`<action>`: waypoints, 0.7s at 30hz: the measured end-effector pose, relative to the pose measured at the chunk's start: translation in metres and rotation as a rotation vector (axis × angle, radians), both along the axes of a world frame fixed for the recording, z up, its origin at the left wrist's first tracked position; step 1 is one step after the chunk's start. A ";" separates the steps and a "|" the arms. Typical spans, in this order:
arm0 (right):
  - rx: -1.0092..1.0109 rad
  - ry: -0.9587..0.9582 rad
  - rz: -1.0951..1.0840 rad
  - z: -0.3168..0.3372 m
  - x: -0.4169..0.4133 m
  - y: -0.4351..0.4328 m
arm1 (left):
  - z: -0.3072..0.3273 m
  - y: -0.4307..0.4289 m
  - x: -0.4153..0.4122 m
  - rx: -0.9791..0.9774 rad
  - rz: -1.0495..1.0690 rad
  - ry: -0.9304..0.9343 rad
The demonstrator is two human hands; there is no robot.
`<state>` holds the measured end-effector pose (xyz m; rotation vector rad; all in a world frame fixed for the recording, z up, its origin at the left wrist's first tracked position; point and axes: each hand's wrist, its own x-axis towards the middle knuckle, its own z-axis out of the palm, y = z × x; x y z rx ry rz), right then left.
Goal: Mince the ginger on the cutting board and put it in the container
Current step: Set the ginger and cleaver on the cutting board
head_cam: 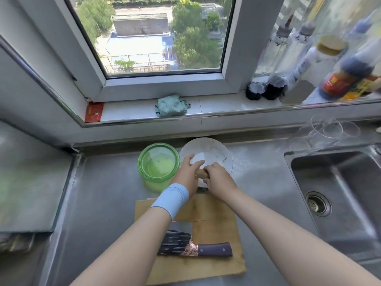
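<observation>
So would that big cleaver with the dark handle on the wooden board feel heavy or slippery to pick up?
Probably front-heavy: the broad steel cleaver has far more blade than handle. Lying flat on the rectangular wooden cutting board, it should not roll. The handle looks smooth, so it might slip when wet.

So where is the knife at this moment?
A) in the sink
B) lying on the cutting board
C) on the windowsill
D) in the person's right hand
B: the knife lies flat on the cutting board, untouched, while the left hand and right hand are both up at the white plate, the right one gripping a tan piece of ginger.
</observation>
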<state>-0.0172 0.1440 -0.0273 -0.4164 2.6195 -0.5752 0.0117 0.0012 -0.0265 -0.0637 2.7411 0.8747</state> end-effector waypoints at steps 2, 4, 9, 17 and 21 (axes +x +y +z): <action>-0.052 -0.021 0.003 0.015 0.015 -0.001 | 0.004 -0.008 0.015 0.004 -0.051 0.055; -0.094 -0.029 0.011 0.027 0.031 -0.003 | 0.006 -0.019 0.030 -0.023 -0.109 0.100; -0.131 -0.029 0.046 0.034 0.073 -0.020 | 0.011 -0.053 0.064 -0.140 -0.213 0.100; -0.085 0.028 0.113 0.000 0.110 -0.064 | -0.010 -0.086 0.102 -0.240 -0.100 -0.042; -0.026 0.083 0.173 -0.020 0.111 -0.067 | -0.021 -0.092 0.107 -0.272 -0.089 -0.042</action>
